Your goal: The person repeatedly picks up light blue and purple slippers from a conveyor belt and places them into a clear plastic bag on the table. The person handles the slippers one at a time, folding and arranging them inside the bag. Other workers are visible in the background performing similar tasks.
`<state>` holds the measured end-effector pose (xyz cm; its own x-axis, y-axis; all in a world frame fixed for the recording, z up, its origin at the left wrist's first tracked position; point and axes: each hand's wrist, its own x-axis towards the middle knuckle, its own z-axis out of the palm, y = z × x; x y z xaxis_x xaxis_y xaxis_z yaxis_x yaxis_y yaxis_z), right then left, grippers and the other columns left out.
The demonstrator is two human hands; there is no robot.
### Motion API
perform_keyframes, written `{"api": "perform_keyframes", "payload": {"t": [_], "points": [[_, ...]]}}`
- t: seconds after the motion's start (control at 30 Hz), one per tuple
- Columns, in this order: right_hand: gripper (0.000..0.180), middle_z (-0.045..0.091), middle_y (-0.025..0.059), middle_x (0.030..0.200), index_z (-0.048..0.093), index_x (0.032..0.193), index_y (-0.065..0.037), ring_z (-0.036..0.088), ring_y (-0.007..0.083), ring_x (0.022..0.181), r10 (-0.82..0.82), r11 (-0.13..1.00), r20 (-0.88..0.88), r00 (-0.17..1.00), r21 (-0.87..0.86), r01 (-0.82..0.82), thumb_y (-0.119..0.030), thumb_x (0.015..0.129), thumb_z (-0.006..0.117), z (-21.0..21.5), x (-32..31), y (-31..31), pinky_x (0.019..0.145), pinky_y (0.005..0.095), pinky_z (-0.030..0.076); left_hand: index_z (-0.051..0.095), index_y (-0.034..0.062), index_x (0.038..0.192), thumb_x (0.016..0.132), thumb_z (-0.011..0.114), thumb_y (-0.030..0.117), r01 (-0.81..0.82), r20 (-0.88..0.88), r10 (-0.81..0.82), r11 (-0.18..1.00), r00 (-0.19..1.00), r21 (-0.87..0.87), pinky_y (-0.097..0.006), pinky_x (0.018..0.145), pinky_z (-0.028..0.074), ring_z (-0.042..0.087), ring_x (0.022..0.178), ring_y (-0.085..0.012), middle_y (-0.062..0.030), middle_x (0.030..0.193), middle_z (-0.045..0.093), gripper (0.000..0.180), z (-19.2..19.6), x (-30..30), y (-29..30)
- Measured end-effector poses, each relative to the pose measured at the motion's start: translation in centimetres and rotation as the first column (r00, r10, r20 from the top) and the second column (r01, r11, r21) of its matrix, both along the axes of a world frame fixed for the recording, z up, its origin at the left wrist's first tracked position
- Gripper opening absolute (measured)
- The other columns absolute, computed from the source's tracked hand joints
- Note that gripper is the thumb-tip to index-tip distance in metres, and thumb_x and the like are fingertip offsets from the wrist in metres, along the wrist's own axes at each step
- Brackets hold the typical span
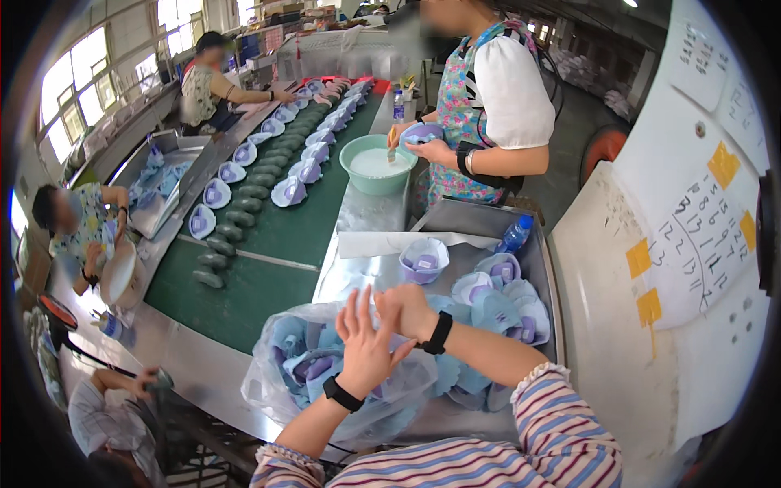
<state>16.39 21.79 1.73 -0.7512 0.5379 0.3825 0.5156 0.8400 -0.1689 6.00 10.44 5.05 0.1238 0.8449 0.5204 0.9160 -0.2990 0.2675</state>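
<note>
Splaying wide, released, the left hand [368, 355] hung over the bag [411, 378]; just beside it, at two o'clock, the right hand [409, 313] curled, grip impossible to tell.

A bulging clear plastic bag of light-blue pieces [267, 385] blocks the way down beneath the hands [368, 350]; to its right, heaped blue-and-white cup-shaped pieces [495, 311] crowd the space. Leftward, the flat green belt [268, 299] offers open passage; ahead, a round pale-green basin [379, 188] obstructs.
</note>
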Motion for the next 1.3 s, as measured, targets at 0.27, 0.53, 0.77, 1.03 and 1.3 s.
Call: {"api": "perform_keyframes", "payload": {"t": [0.27,0.53,0.77,1.03,1.3], "points": [[0.017,0.061,0.0086,0.063,0.058,0.073,-0.008,0.061,0.0309,0.06,-0.024,0.966,0.132,0.991,-0.251,0.057,-0.024,0.077,0.06,2.2,1.3,-3.7,0.052,0.0414,0.046,0.052,0.0086,0.116,0.065,0.071,0.019,-0.165,0.312,0.198,0.978,0.929,-0.127,-0.054,0.1,0.024,0.027,0.126,-0.0423,-0.019,0.135,0.033,0.056,-3.6,-7.3,-3.8],[0.021,0.061,0.0128,0.086,0.053,0.089,-0.004,0.061,0.0319,0.077,0.183,0.939,0.182,0.966,-0.322,-0.117,-0.022,0.08,0.06,-3.2,-2.9,-6.3,0.064,0.0421,0.049,0.052,0.0023,0.112,0.078,0.063,0.021,-0.107,0.235,0.195,0.934,0.952,-0.34,-0.039,0.094,0.038,0.047,0.111,-0.0324,-0.0156,0.114,0.053,0.041,-9.2,-14.8,-5.8],[0.027,0.06,0.0167,0.095,0.058,0.103,-0.005,0.06,0.035,0.089,0.187,0.865,0.495,0.848,-0.493,0.097,-0.025,0.084,0.056,-9.7,-3.8,3.2,0.076,0.0436,0.049,0.052,0.0011,0.114,0.075,0.067,0.032,-0.221,0.176,0.288,0.92,0.941,-0.323,-0.043,0.089,0.039,0.048,0.108,-0.0331,-0.0161,0.115,0.051,0.052,-14.0,-20.2,-3.8],[0.045,0.053,0.0188,0.116,0.05,0.115,-0.007,0.056,0.0384,0.101,-0.162,0.936,0.272,0.948,-0.261,0.235,-0.03,0.079,0.061,-10.2,-3.3,3.6,0.081,0.0447,0.048,0.062,0.0038,0.093,0.07,0.07,0.04,-0.211,-0.279,0.075,0.841,0.957,-0.498,-0.041,0.084,0.041,0.054,0.099,-0.0305,-0.0147,0.097,0.059,0.044,-13.0,-19.1,2.7],[0.025,0.065,0.0128,0.086,0.065,0.091,-0.01,0.062,0.0322,0.083,0.002,0.924,0.346,0.938,-0.36,0.131,-0.03,0.078,0.056,-8.1,-7.1,2.9,0.072,0.0431,0.049,0.068,0.0047,0.092,0.068,0.06,0.066,-0.142,-0.28,-0.151,0.586,0.948,-0.797,-0.042,0.077,0.05,0.063,0.09,-0.0313,-0.0177,0.097,0.066,0.066,-14.3,-14.6,5.5]]}}
